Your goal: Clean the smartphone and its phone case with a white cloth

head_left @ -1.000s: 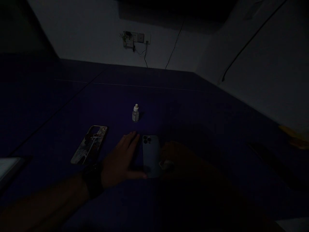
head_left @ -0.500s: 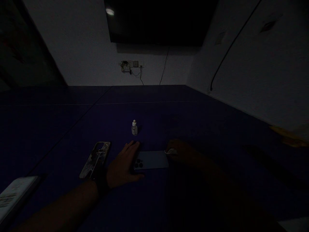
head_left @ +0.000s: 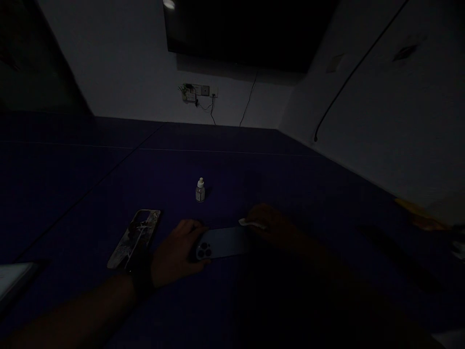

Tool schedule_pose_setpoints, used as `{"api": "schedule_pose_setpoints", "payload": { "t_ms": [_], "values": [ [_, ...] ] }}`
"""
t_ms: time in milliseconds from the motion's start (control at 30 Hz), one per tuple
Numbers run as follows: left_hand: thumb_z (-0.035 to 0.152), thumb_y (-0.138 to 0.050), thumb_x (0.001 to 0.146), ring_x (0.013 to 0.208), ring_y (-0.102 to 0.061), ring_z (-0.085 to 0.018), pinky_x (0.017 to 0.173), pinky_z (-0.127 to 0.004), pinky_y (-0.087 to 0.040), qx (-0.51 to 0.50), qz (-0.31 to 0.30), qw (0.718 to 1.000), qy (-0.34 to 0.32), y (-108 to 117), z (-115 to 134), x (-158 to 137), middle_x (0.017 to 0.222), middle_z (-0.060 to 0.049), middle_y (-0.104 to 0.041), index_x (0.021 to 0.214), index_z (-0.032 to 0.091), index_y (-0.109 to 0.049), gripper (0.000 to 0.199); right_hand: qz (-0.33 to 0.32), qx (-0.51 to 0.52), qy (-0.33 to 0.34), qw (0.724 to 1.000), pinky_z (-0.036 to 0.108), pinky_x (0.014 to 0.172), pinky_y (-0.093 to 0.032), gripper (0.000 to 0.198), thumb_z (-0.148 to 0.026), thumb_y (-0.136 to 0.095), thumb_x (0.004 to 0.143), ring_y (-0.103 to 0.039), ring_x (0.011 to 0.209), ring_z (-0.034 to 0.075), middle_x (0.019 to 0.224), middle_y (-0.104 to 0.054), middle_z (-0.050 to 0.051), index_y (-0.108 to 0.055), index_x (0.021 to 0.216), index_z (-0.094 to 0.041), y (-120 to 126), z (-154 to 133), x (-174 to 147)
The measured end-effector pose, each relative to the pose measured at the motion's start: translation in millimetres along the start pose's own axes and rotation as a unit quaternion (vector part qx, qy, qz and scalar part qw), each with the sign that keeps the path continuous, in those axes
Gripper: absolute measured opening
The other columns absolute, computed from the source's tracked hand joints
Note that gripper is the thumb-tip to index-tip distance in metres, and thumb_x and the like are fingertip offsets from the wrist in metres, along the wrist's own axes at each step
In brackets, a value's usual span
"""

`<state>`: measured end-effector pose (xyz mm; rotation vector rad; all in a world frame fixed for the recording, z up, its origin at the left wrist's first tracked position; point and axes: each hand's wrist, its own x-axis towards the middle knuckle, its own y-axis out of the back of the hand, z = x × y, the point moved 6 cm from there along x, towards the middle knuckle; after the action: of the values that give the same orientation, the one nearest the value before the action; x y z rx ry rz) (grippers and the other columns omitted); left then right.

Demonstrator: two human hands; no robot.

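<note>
A light blue phone lies back side up, its camera cluster toward the left. My left hand grips that camera end, thumb along the near edge and fingers at the far edge. Over the phone's right end, my right hand is closed on a small white cloth or tissue; dim light hides its exact kind and most of the fingers. A patterned phone case lies left of my left hand. Beyond the phone stands a small dropper bottle with a white cap.
The dark blue surface reaches back to a wall with sockets under a screen. A white box-like object is at the left edge. At right lie a dark flat strip and something yellow.
My left hand has gone from lying spread at the phone's end to gripping it. The phone is slightly tilted now. My right hand with the white piece has shifted a little left and away.
</note>
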<state>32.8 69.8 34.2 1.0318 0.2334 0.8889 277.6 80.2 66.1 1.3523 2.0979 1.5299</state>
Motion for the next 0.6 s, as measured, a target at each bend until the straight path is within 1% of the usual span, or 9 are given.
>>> {"api": "schedule_pose_setpoints", "payload": {
  "t_ms": [67, 167, 267, 333, 467, 600],
  "values": [
    [0.026, -0.076, 0.074, 0.115, -0.055, -0.029, 0.099, -0.045, -0.049, 0.001, 0.002, 1.000, 0.004, -0.3, 0.4, -0.7, 0.125, -0.007, -0.058, 0.130, 0.025, -0.056, 0.060, 0.006, 0.025, 0.002, 1.000, 0.040, 0.088, -0.052, 0.021, -0.029, -0.055, 0.098, -0.063, 0.100, 0.023, 0.105, -0.069, 0.010, -0.071, 0.110, -0.023, -13.2, 10.9, -2.7],
    [0.026, -0.077, 0.074, 0.115, -0.056, -0.029, 0.098, -0.044, -0.050, 0.002, 0.013, 1.000, 0.008, -0.9, -0.5, -1.5, 0.126, -0.007, -0.058, 0.130, 0.025, -0.055, 0.061, -0.032, 0.050, -0.023, 0.998, 0.039, 0.090, -0.053, 0.024, -0.030, -0.060, 0.097, -0.063, 0.106, 0.023, 0.115, -0.065, 0.011, -0.070, 0.118, -0.024, -29.0, 18.4, -8.5],
    [0.034, -0.081, 0.075, 0.115, -0.056, -0.030, 0.096, -0.044, -0.051, 0.003, 0.022, 1.000, 0.008, -1.6, -2.7, -1.2, 0.126, -0.007, -0.058, 0.129, 0.027, -0.055, 0.061, -0.065, 0.077, -0.055, 0.993, 0.040, 0.099, -0.051, 0.031, -0.035, -0.060, 0.098, -0.060, 0.116, 0.023, 0.127, -0.060, 0.011, -0.067, 0.126, -0.025, -33.5, 18.1, -12.4],
    [0.039, -0.083, 0.075, 0.115, -0.056, -0.030, 0.095, -0.044, -0.051, 0.003, 0.019, 1.000, 0.010, -2.1, -4.0, -0.5, 0.124, -0.006, -0.059, 0.127, 0.028, -0.057, 0.059, -0.069, 0.091, -0.063, 0.991, 0.041, 0.102, -0.049, 0.030, -0.036, -0.056, 0.100, -0.059, 0.120, 0.023, 0.128, -0.059, 0.011, -0.067, 0.127, -0.026, -32.4, 16.3, -12.7],
    [0.039, -0.080, 0.080, 0.114, -0.056, -0.029, 0.096, -0.044, -0.051, 0.000, 0.009, 1.000, 0.021, -1.1, -3.6, 0.7, 0.124, -0.005, -0.059, 0.126, 0.028, -0.059, 0.052, -0.066, 0.099, -0.075, 0.990, 0.039, 0.098, -0.051, 0.026, -0.033, -0.055, 0.100, -0.061, 0.115, 0.022, 0.122, -0.062, 0.010, -0.070, 0.119, -0.026, -28.7, 14.5, -15.4],
    [0.037, -0.081, 0.079, 0.114, -0.056, -0.029, 0.096, -0.043, -0.051, 0.001, -0.005, 0.999, 0.037, -0.3, -2.2, 1.2, 0.124, -0.005, -0.059, 0.126, 0.028, -0.060, 0.052, -0.104, 0.108, -0.095, 0.984, 0.033, 0.084, -0.055, 0.018, -0.035, -0.064, 0.094, -0.066, 0.098, 0.021, 0.110, -0.065, 0.008, -0.075, 0.102, -0.024, -29.4, 10.9, -23.8]
  ]
}}
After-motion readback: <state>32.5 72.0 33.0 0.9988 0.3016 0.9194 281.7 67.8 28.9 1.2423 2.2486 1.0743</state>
